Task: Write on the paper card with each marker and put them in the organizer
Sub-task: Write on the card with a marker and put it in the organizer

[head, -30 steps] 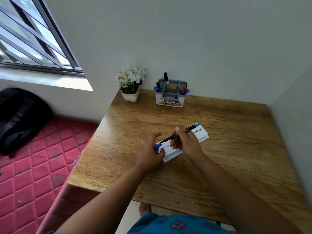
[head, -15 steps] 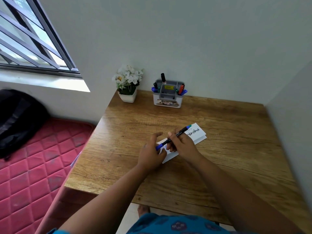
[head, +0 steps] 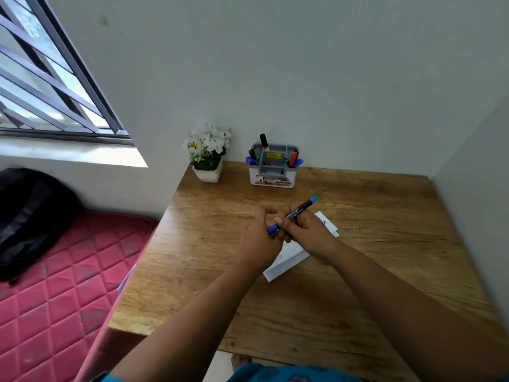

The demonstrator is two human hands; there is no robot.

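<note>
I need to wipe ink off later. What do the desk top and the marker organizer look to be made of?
Desk top: wood or wood-look laminate, matt, judging by brown grain lines and a few dark cracks. Organizer: probably moulded plastic, smooth grey top over white walls, with printed labels.

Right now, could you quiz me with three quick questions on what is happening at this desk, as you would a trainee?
1. True or false: the marker lies flat on the table.
2. What stands left of the organizer? A) a cup B) a flower pot C) a lamp
3. Fill in: under the hands lies a white paper ____.

Key: 1 false, the right hand and the left hand hold it. 2 B. 3 card.
</note>
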